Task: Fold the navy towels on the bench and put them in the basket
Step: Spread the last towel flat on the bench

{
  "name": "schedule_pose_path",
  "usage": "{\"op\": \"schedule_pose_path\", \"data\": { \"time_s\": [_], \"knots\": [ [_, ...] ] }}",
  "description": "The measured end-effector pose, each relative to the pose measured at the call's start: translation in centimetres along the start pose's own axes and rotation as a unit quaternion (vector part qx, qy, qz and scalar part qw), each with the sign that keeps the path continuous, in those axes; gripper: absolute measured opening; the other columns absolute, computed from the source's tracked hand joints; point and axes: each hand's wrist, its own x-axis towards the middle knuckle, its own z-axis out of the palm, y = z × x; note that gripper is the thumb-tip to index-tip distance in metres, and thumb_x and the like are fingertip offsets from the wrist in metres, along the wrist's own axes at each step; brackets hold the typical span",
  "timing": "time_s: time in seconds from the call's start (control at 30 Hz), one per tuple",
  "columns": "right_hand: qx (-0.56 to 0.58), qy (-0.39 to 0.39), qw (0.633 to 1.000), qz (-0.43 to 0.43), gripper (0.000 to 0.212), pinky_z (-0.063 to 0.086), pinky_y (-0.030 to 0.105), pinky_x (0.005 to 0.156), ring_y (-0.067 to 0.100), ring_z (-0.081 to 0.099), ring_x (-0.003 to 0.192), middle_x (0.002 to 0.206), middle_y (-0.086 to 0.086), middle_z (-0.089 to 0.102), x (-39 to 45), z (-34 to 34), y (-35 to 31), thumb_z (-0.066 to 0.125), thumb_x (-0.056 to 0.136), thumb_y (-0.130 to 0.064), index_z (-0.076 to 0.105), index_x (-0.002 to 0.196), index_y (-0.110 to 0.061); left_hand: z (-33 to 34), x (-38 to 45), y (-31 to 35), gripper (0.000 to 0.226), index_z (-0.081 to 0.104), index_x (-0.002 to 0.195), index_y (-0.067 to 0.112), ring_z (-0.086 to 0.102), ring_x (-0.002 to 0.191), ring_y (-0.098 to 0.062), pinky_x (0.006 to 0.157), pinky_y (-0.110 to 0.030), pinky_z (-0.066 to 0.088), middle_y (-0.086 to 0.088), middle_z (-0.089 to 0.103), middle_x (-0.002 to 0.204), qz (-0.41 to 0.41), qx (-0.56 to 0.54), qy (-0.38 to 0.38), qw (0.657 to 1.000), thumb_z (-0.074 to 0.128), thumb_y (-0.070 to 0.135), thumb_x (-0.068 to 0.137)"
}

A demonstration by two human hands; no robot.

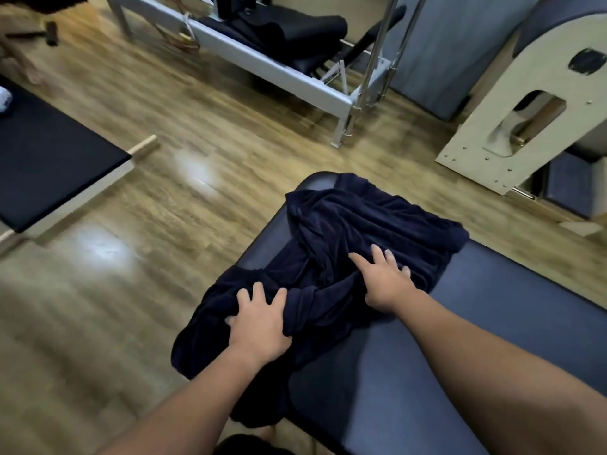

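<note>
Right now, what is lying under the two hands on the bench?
A crumpled navy towel lies under the left hand and right hand, on the padded bench. Whether more towels hide beneath cannot be seen.

I see both forearms reaching forward: my left hand [261, 323] is palm-down with fingers curled, my right hand [386, 282] flat with fingers spread.
</note>
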Motion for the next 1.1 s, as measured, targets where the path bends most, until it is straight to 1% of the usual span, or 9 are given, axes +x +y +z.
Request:
{"op": "schedule_pose_path", "data": {
  "time_s": [0.1, 0.2, 0.27, 0.33, 0.43, 0.6, 0.73, 0.97, 1.1],
  "knots": [
    [-0.012, -0.029, 0.999, 0.029, 0.096, 0.004, 0.075, 0.114, 0.045, -0.019, 0.151, 0.166, 0.011, -0.02, 1.7, 0.3, -0.6, 0.052, 0.089, 0.002, 0.007, 0.156, -0.051, 0.0, 1.1, -0.6, 0.079, 0.024, 0.149, 0.039, 0.019, 0.122, -0.034, 0.088, -0.058, 0.051, -0.009, 0.015, 0.145, 0.008, 0.003, -0.02, 1.0, 0.069, 0.04, 0.085],
    [-0.018, -0.052, 0.998, 0.042, 0.089, 0.003, 0.078, 0.112, 0.045, -0.015, 0.152, 0.167, 0.009, -0.017, 2.7, 0.9, -0.8, 0.046, 0.092, 0.002, 0.015, 0.154, -0.053, -0.2, 1.6, -0.4, 0.072, 0.032, 0.143, 0.039, 0.019, 0.121, -0.032, 0.089, -0.06, 0.05, -0.009, 0.015, 0.142, -0.005, 0.0, -0.038, 0.999, 0.072, 0.031, 0.085],
    [-0.034, -0.056, 0.997, 0.046, 0.077, 0.004, 0.079, 0.111, 0.044, -0.007, 0.153, 0.168, 0.008, -0.013, 2.7, 1.6, -0.4, 0.045, 0.096, -0.006, 0.021, 0.153, -0.051, -0.3, 1.9, -0.2, 0.059, 0.042, 0.136, 0.036, 0.021, 0.12, -0.032, 0.089, -0.061, 0.05, -0.008, 0.016, 0.139, -0.011, -0.004, -0.032, 0.999, 0.071, 0.025, 0.086],
    [-0.059, -0.043, 0.996, 0.047, 0.065, 0.009, 0.079, 0.11, 0.043, 0.009, 0.15, 0.166, 0.01, -0.005, 2.4, 2.3, 0.1, 0.046, 0.098, -0.016, 0.027, 0.151, -0.047, -0.5, 2.1, -0.1, 0.044, 0.052, 0.127, 0.031, 0.023, 0.118, -0.031, 0.087, -0.062, 0.05, -0.007, 0.02, 0.135, -0.014, -0.017, -0.026, 0.999, 0.068, 0.02, 0.087],
    [-0.076, -0.021, 0.996, 0.046, 0.052, 0.025, 0.071, 0.106, 0.038, 0.035, 0.132, 0.16, 0.01, 0.012, 1.7, 2.8, 0.9, 0.048, 0.096, -0.027, 0.036, 0.144, -0.041, -0.8, 2.3, 0.0, 0.032, 0.058, 0.118, 0.026, 0.025, 0.115, -0.03, 0.085, -0.062, 0.051, -0.005, 0.024, 0.126, -0.011, -0.027, -0.02, 0.999, 0.064, 0.017, 0.088],
    [-0.028, -0.012, 0.999, 0.044, 0.052, 0.04, 0.059, 0.098, 0.038, 0.044, 0.124, 0.149, 0.007, 0.031, -0.4, 3.5, 3.4, 0.05, 0.095, -0.039, 0.035, 0.145, -0.04, -0.4, 1.7, 1.1, 0.027, 0.058, 0.113, 0.026, 0.027, 0.112, -0.028, 0.082, -0.059, 0.052, -0.003, 0.026, 0.12, -0.01, -0.012, 0.001, 1.0, 0.067, 0.025, 0.087],
    [-0.002, -0.012, 0.999, 0.048, 0.053, 0.043, 0.056, 0.094, 0.037, 0.045, 0.122, 0.142, 0.006, 0.037, -3.2, 4.9, 7.4, 0.051, 0.095, -0.037, 0.036, 0.145, -0.039, 0.1, 1.0, 4.8, 0.023, 0.06, 0.109, 0.025, 0.029, 0.113, -0.029, 0.076, -0.053, 0.053, -0.004, 0.03, 0.121, 0.024, 0.025, 0.013, 0.999, 0.067, 0.026, 0.087],
    [0.043, -0.009, 0.995, 0.091, 0.057, 0.044, 0.049, 0.083, 0.034, 0.046, 0.118, 0.134, 0.004, 0.041, -8.9, 9.0, 17.4, 0.052, 0.092, -0.031, 0.035, 0.146, -0.041, 2.9, 0.2, 14.7, 0.026, 0.06, 0.111, 0.027, 0.027, 0.116, -0.027, 0.084, -0.056, 0.052, -0.002, 0.029, 0.128, 0.1, 0.068, 0.008, 0.993, 0.067, 0.023, 0.086],
    [0.081, -0.004, 0.987, 0.137, 0.06, 0.049, 0.049, 0.083, 0.035, 0.045, 0.119, 0.134, 0.003, 0.04, -12.5, 11.5, 23.6, 0.053, 0.091, -0.032, 0.034, 0.147, -0.04, 4.6, -0.4, 21.1, 0.026, 0.06, 0.112, 0.027, 0.028, 0.115, -0.028, 0.079, -0.054, 0.053, -0.004, 0.031, 0.127, 0.159, 0.103, 0.012, 0.982, 0.065, 0.026, 0.087]
  ]
}}
